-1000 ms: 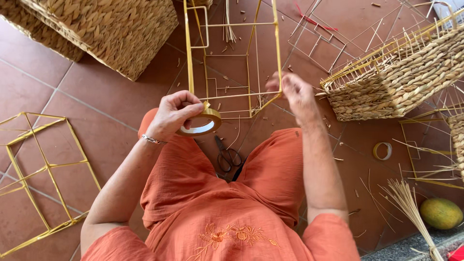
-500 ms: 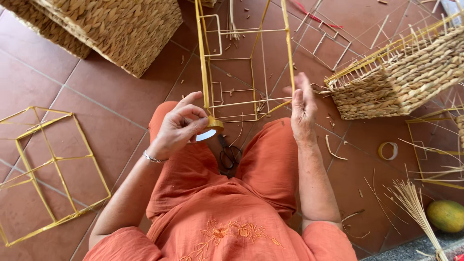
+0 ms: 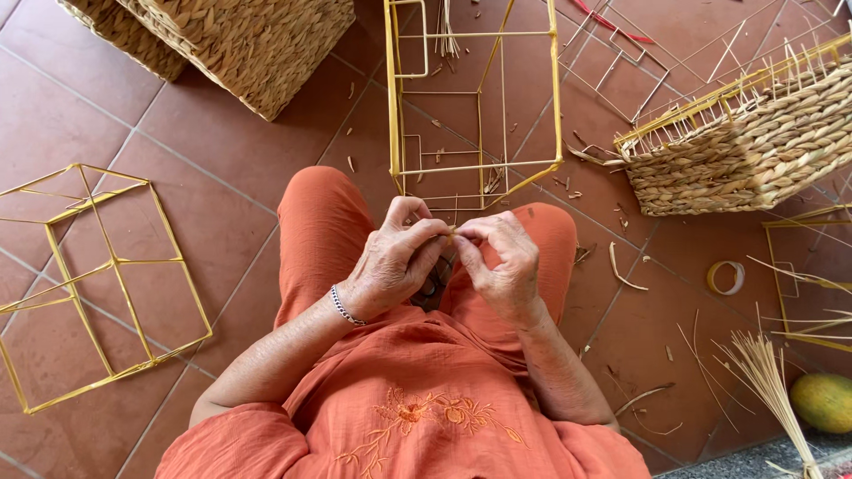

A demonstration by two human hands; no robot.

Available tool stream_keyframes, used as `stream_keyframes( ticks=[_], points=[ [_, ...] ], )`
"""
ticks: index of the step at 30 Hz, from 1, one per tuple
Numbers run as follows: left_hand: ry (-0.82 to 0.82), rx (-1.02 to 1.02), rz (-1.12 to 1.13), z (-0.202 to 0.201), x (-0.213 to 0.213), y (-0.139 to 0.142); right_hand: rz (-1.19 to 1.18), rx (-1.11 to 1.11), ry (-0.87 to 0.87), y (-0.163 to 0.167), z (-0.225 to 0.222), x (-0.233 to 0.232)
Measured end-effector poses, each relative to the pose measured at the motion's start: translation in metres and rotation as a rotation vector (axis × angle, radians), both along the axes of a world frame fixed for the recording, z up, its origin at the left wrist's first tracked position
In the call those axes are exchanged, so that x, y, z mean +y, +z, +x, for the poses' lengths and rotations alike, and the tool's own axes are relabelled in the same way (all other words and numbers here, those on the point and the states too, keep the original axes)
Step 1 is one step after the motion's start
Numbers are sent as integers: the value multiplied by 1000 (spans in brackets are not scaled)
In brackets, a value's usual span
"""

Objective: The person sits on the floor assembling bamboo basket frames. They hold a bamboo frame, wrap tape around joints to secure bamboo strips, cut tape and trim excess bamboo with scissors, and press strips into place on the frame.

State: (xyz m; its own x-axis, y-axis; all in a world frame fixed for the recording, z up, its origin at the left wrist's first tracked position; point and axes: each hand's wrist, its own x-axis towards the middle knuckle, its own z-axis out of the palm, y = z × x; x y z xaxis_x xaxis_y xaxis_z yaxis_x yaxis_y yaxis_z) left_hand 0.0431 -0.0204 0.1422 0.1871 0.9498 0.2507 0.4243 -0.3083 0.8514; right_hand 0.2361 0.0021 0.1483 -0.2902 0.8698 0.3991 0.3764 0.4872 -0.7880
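Yellow wire made up the frame [image 3: 477,98], a tall open box of thin rods that stood on the red tile floor [image 3: 222,177] just beyond the person's knees, its near bottom rail almost over the hands. Smaller rectangles of the same wire showed inside it. Both hands met in front of that rail, above the orange-clad lap. The left hand [image 3: 390,262] had its thumb and forefinger pinched together on something small and pale at the fingertips; the right hand [image 3: 506,266] pinched the same spot from the other side. What exactly sat between the fingers was too small to tell, perhaps a tape end or a strip. The fingertips of the two hands touched one another, closed tight, and lay just near of the frame without clearly touching it. A silver bracelet [image 3: 342,306] circled the left wrist. Dark scissors [image 3: 432,288] peeked out between the legs, under the hands.

Off to the left lay a second yellow wire frame [image 3: 98,275], tipped flat on the tiles, well apart. Far left stood a finished woven basket [image 3: 257,44]. To the right sat a half-woven basket [image 3: 745,142] with bare stakes poking up. A tape roll [image 3: 726,277] lay on the floor at right, and a bundle of straw [image 3: 772,381] at near right beside a green-yellow fruit [image 3: 824,401].
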Motion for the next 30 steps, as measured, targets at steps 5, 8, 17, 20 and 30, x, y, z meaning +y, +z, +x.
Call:
stream_keyframes(
  ticks=[5,8,17,20,30],
  points=[
    [-93,-65,119,4,7,-6,167,-63,-134,-6,8,3],
    [-168,44,-416,0,14,-12,279,-86,-231,-12,21,12],
    [-343,-153,-252,5,39,-7,214,120,-460,-40,55,55],
    [-245,-45,-3,15,49,2,241,153,-498,-51,54,67],
    [-170,-15,-33,29,65,12,20,600,-422,-81,48,85]
  ],
)
